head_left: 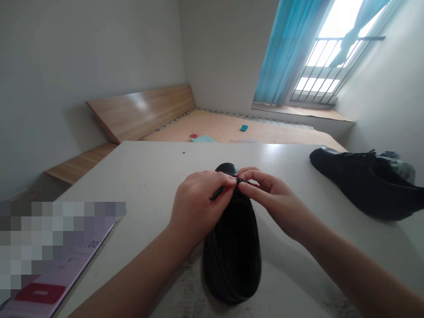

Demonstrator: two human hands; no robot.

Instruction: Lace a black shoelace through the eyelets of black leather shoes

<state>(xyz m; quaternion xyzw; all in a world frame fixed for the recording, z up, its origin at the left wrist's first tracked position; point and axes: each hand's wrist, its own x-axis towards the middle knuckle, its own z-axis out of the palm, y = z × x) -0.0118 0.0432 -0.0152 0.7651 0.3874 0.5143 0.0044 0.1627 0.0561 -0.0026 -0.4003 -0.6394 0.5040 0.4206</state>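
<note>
A black lace-up shoe [233,256] lies on the white table [155,176], its toe pointing away from me and its opening towards me. Over its lacing, my left hand [202,198] pinches a black shoelace [217,193] between thumb and fingers. My right hand [268,190] is closed on the same lace from the other side. The fingertips of both hands nearly meet at a small knot or crossing of the lace. Much of the shoe's front is covered by my hands.
A second black shoe [357,181] rests on its own at the table's right. At the left lies a partly blurred phone or printed sheet [73,260]. Behind the table is a bed [221,121] with a wooden headboard [142,110]; a blue curtain [285,53] hangs by the window.
</note>
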